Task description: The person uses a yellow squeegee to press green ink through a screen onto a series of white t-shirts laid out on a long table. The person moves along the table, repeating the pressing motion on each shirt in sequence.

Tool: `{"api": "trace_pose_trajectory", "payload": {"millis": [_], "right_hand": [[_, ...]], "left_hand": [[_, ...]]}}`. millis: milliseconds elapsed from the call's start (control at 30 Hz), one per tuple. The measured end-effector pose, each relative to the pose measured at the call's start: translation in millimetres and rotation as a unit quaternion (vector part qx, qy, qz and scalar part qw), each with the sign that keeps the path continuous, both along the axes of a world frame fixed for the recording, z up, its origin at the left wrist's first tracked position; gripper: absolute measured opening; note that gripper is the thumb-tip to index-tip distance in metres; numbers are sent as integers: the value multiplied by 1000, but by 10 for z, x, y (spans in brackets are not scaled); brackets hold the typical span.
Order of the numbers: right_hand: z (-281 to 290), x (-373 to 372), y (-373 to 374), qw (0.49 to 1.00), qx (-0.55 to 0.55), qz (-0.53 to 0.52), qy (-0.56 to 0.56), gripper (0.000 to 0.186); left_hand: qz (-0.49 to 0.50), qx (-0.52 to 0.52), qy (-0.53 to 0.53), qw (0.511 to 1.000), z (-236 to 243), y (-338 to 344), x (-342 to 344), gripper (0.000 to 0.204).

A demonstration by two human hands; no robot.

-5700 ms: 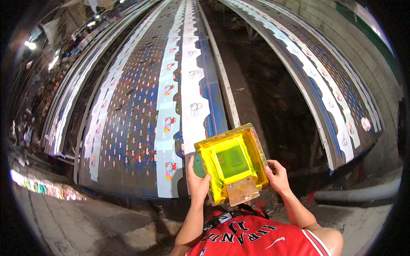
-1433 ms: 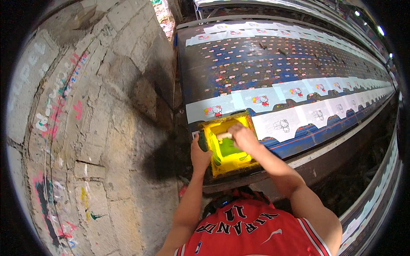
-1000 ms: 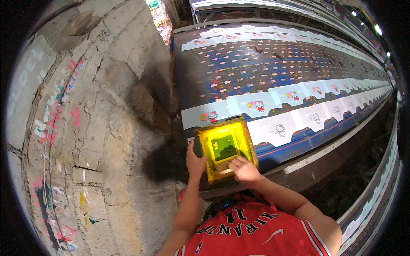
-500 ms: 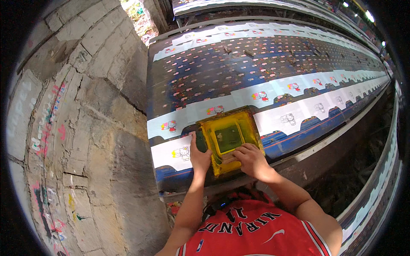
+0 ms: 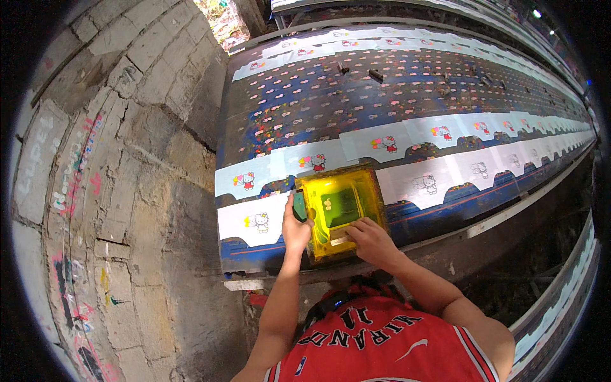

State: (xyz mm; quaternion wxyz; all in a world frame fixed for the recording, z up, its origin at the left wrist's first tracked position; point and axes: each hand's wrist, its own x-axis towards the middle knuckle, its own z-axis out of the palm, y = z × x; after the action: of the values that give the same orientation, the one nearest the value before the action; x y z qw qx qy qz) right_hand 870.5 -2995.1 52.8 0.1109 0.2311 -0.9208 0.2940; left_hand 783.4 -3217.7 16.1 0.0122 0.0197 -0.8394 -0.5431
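A screen printing frame (image 5: pixel 377 202) with yellow ink over its mesh lies on the near row of white printed pieces. At its left edge my left hand (image 5: pixel 296 232) is closed on the frame, thumb toward the mesh and a finger stretched along a dark green part (image 5: pixel 300 207). My right hand (image 5: pixel 374 242) grips a pale squeegee (image 5: pixel 340 236) near the frame's lower edge; its fingers hide part of the tool. Just left of the frame is a white piece (image 5: pixel 254 237) with a cartoon cat outline and yellow balloons.
The long dark table (image 5: pixel 305 95) carries rows of white printed pieces (image 5: pixel 423 181). Several small dark blocks (image 5: pixel 376 76) lie farther back. A rough block wall (image 5: pixel 146 153) stands close on the left. Another table edge (image 5: pixel 554 312) runs along the right.
The view has shifted slightly, and the mesh looks brighter yellow. Both hands stay at the frame, the right still gripping the squeegee near its lower edge.
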Motion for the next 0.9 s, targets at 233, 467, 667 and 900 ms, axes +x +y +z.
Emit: {"api": "trace_pose_trajectory", "payload": {"millis": [233, 467, 667, 900], "right_hand": [[123, 94, 36, 1000, 7, -16, -14, 42], [156, 262, 62, 1000, 14, -17, -22, 46], [135, 256, 48, 1000, 0, -14, -15, 42], [34, 246, 39, 1000, 23, 2, -12, 45]], "left_hand": [[-8, -52, -8, 999, -61, 51, -17, 87], [-29, 0, -1, 1000, -137, -43, -60, 87], [-20, -14, -9, 1000, 13, 17, -7, 86], [-22, -29, -25, 999, 41, 20, -13, 88]]}}
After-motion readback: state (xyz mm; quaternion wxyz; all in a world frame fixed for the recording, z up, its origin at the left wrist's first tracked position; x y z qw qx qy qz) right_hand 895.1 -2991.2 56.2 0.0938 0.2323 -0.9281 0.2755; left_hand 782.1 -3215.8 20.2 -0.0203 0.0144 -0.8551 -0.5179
